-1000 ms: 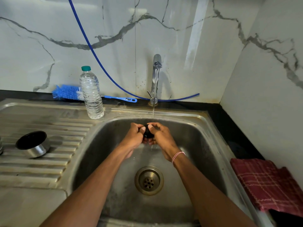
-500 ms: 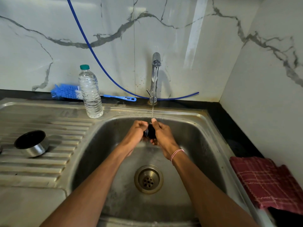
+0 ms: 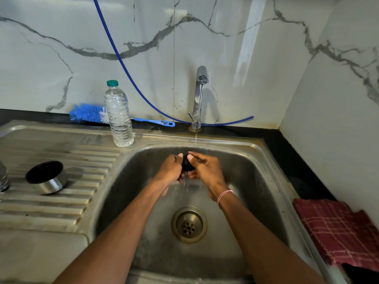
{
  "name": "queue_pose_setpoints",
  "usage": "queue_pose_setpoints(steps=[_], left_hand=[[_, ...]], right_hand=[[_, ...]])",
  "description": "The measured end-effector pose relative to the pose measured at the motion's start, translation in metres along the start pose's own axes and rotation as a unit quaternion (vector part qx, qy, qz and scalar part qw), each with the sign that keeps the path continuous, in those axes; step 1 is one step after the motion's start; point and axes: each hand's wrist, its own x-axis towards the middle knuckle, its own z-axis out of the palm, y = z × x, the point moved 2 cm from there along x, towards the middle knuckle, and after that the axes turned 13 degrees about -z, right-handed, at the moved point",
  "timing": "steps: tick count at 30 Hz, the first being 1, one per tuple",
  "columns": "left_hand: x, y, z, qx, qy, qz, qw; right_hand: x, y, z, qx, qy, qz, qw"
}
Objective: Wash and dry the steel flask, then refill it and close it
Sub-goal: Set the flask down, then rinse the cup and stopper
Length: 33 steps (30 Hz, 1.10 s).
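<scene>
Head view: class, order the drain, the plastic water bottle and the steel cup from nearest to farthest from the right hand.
1. Drain, in the sink floor, just below the right hand.
2. Plastic water bottle, upright on the sink's back rim, to the left.
3. Steel cup, far left on the draining board.

The grip on the small black piece (image 3: 187, 166) under the water stream (image 3: 196, 138) has shifted. A second ago the left hand (image 3: 169, 171) and right hand (image 3: 206, 171) curled fingers over its top. Half a second ago only the right thumb (image 3: 190, 158) stood there. Now the left thumb (image 3: 180, 155) has joined it, so the two lie side by side at 11 and 1 o'clock, nails up.
</scene>
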Motion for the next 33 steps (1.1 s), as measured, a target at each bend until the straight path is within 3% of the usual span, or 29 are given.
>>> queue_pose_setpoints(steps=[9,14,19,23,27,33], left_hand=[[0.004,0.0,-0.002,0.028,0.035,0.034,0.998],[0.001,0.0,0.003,0.064,0.017,0.045,0.997],[-0.006,0.003,0.009,0.089,-0.004,0.073,0.993],[-0.006,0.003,0.009,0.038,0.016,0.041,0.998],[-0.007,0.003,0.007,-0.004,0.044,0.017,0.999],[-0.004,0.001,0.003,-0.036,0.004,-0.023,0.999]], right_hand=[[0.004,0.001,-0.007,0.085,-0.059,-0.007,0.995],[0.005,0.005,-0.001,-0.094,0.039,-0.059,0.993],[0.006,0.005,-0.008,-0.037,0.083,0.001,0.996],[0.006,0.006,-0.007,0.02,0.047,0.022,0.998],[0.005,0.004,-0.003,0.006,0.013,-0.006,1.0],[0.002,-0.003,-0.006,-0.015,-0.034,-0.038,0.999]])
